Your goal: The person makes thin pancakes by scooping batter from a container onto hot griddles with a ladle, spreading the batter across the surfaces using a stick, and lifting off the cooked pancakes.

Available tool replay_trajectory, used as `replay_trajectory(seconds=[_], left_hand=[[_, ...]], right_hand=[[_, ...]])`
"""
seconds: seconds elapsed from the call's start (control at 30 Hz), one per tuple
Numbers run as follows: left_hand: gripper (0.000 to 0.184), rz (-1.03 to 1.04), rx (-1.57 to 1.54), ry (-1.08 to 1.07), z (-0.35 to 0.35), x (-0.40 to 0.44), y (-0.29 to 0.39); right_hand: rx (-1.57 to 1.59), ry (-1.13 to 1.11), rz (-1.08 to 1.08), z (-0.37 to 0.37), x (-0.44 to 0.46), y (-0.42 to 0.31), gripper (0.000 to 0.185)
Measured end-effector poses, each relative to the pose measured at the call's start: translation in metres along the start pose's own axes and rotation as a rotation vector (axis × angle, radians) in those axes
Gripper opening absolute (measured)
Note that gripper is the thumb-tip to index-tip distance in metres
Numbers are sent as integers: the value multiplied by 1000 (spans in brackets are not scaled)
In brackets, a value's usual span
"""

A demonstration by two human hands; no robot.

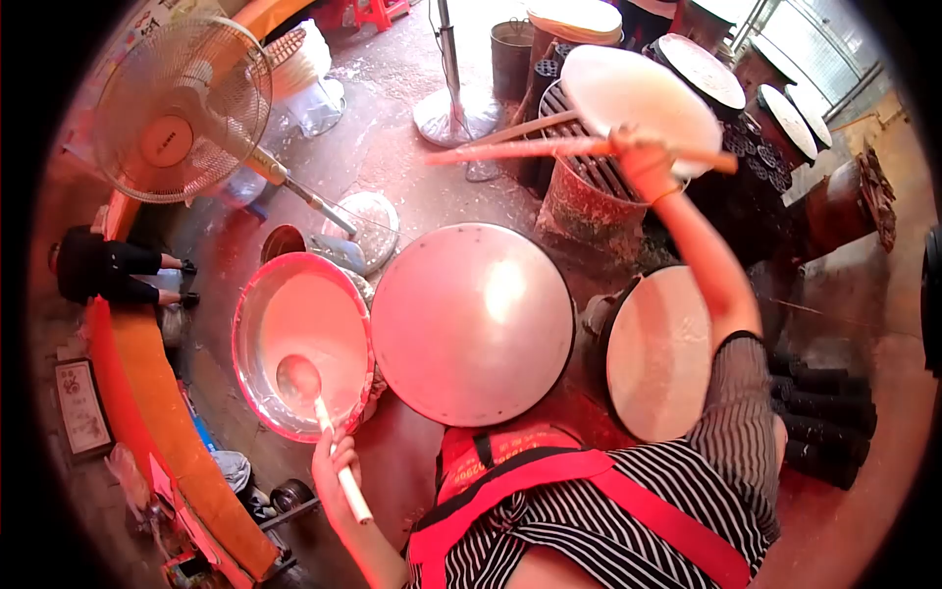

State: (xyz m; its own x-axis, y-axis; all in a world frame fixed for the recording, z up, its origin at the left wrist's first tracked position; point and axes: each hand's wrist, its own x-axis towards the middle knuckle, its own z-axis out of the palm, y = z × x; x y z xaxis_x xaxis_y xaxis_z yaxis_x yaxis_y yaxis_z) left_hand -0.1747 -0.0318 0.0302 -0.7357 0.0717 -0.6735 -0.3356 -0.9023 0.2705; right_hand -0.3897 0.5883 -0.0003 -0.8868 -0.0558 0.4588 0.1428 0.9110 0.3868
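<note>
My left hand (336, 469) is closed around the pale handle of a ladle (299, 377). The ladle's bowl rests in a red-rimmed basin (241, 365) of pale, creamy batter (312, 312). Out at the upper right, my right hand (643, 165) grips a long wooden stick (520, 151), held roughly level. Behind that hand is a round pan (643, 88) with a pale surface, tilted over a slatted drum stove (599, 201). A smooth round metal griddle (471, 324) lies right of the basin, between my arms. Another round pan with a pale layer (659, 353) sits beneath my right forearm.
A standing fan (182, 108) is at the upper left, near an orange counter edge (147, 383). A seated person (103, 265) is at far left. Several round pans (702, 71) stand at upper right. Black cylinders (824, 412) are stacked at right. A pole base (456, 118) stands ahead.
</note>
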Motion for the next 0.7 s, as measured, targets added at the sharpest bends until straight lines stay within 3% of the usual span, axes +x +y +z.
replay_trajectory(seconds=[0.03, 0.13, 0.3, 0.33, 0.43, 0.5, 0.53, 0.57, 0.6, 0.63, 0.67, 0.7], left_hand=[[19, 13, -19, 25, 2, -8, -4], [22, 32, -73, 55, 4, -28, -9], [25, 33, -132, 37, -2, -38, 2], [26, 21, -141, 6, -7, -37, 8], [28, -62, -207, -75, -28, -29, 37], [32, -52, -160, -137, -63, -15, 72], [32, 166, 264, 9, -54, -17, 78], [32, 324, 467, 128, -84, 3, 97], [32, 457, 680, 288, -114, 24, 116], [35, 493, 855, 523, -113, 43, 129], [42, 507, 1190, 582, -154, 81, 158], [28, 1117, 1829, 608, -184, 114, 176]], right_hand=[[64, 86, -62, 23, -14, -12, 9], [242, -29, 138, 63, -43, -54, 7], [314, -3, 316, 31, -44, -84, 12], [359, -105, 319, 17, -41, -90, 15], [747, -322, 256, -19, -43, -121, 20], [1328, -511, 228, -47, -65, -158, 25], [1480, -808, 378, -99, -69, -184, 28], [1583, -1141, 524, -150, -72, -207, 31], [1676, -1237, 710, -169, -92, -240, 36], [1703, -1247, 713, -189, -115, -268, 39], [1574, -1315, 949, -198, -134, -306, 39], [1572, -1263, 898, -230, -147, -338, 36]])
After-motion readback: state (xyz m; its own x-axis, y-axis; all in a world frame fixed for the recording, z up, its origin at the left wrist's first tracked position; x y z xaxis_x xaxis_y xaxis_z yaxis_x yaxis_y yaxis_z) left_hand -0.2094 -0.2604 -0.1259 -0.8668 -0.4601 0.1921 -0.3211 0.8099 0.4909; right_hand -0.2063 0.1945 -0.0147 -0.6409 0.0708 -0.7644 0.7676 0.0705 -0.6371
